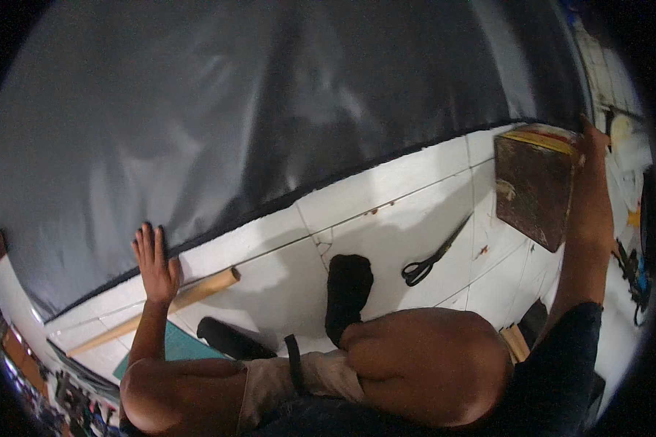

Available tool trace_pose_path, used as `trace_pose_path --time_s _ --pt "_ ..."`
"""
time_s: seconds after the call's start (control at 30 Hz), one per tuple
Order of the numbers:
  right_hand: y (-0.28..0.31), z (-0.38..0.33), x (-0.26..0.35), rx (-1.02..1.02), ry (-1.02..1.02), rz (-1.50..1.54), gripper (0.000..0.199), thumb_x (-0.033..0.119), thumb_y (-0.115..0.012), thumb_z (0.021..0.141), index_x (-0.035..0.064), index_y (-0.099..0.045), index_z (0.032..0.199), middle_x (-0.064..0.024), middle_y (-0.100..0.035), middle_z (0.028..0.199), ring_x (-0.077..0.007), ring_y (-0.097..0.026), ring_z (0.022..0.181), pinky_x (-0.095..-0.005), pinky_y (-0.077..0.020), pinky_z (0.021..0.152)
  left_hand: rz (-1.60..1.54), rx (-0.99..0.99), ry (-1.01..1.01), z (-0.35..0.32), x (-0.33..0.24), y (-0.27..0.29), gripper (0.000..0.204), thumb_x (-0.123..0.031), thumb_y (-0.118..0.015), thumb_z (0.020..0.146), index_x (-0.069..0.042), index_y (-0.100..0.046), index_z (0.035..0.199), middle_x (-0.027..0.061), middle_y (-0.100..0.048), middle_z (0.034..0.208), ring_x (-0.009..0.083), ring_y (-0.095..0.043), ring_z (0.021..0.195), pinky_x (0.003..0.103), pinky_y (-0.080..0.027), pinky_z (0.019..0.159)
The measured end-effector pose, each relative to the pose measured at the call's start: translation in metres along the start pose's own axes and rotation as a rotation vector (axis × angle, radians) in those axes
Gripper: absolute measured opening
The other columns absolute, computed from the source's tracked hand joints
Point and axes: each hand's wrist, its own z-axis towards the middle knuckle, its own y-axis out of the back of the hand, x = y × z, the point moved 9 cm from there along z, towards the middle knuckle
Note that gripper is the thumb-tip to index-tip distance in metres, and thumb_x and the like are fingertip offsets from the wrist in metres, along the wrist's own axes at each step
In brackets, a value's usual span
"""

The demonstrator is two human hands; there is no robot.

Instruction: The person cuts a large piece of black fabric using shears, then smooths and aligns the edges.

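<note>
A large dark grey sheet [197, 109], smooth and slightly shiny like vinyl or leatherette, lies spread over the white floor ahead of me. My left hand [154, 264] rests on its near edge, fingers straight and palm down, holding nothing. At the sheet's right corner is my right hand [595, 138], with a fingertip by the edge; its other fingers are mostly hidden, so its grip is unclear. Beside my right forearm, a worn dark brown box-like block [533, 189] with a yellow strip along its top stands close to the sheet's edge.
Black-handled scissors [420, 272] lie on the tiled floor [386, 218] between my foot and the block. A long tan cardboard tube [208, 286] slants beneath my left wrist, near a green mat [182, 342]. Assorted items crowd the far right and lower left.
</note>
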Motion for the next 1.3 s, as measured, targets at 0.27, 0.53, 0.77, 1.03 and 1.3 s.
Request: trace_pose_path --time_s 0.27,0.53,0.77,1.03,1.3 --pt "0.004 -0.034 0.054 -0.209 0.24 -0.147 0.058 0.04 -0.063 0.09 -0.0017 -0.053 0.13 -0.0203 -0.064 0.118 -0.0353 -0.061 0.109 -0.0454 -0.0476 0.092 -0.004 0.04 0.02 -0.01 -0.009 0.004 0.067 -0.029 -0.059 0.091 -0.009 -0.034 0.15 0.0225 -0.017 0.158 0.0435 -0.013 0.146 0.062 -0.008 0.115" --pt "0.01 -0.313 0.269 0.003 1.003 0.231 0.045 0.031 -0.067 0.089 -0.0006 -0.061 0.121 -0.0193 -0.066 0.112 -0.0358 -0.063 0.106 -0.046 -0.0485 0.093 -0.483 -0.125 0.189 -0.011 0.021 0.035 0.063 -0.033 -0.06 0.089 -0.006 -0.042 0.143 0.0248 -0.029 0.153 0.0429 -0.029 0.141 0.051 -0.024 0.115" --pt "0.032 -0.761 0.348 0.635 1.793 0.387 0.073 0.058 -0.058 0.086 0.0193 -0.042 0.146 -0.0147 -0.028 0.155 -0.0354 -0.02 0.146 -0.0554 -0.0128 0.117 0.161 -0.12 0.736 -0.1 0.181 0.022 0.073 -0.05 -0.052 0.095 -0.008 -0.03 0.15 0.0273 -0.026 0.153 0.0457 -0.021 0.142 0.059 -0.016 0.114" --pt "0.001 -0.774 0.281 0.778 1.662 0.071 0.078 0.057 -0.054 0.09 0.0116 -0.033 0.15 -0.0168 -0.015 0.16 -0.0376 -0.008 0.148 -0.0584 0.0001 0.116 -0.04 -0.137 0.713 -0.118 0.197 0.001 0.087 -0.064 -0.043 0.093 -0.009 -0.015 0.155 0.0323 -0.006 0.156 0.0491 -0.007 0.145 0.06 -0.007 0.115" --pt "-0.003 -0.712 0.223 0.641 1.344 0.194 0.077 0.052 -0.062 0.086 0.0091 -0.04 0.145 -0.0203 -0.027 0.154 -0.0388 -0.02 0.144 -0.0598 -0.0102 0.113 -0.486 -0.636 0.659 -0.155 0.208 0.04 0.051 -0.032 -0.063 0.09 -0.002 -0.055 0.131 0.028 -0.039 0.145 0.0425 -0.035 0.135 0.051 -0.025 0.112"
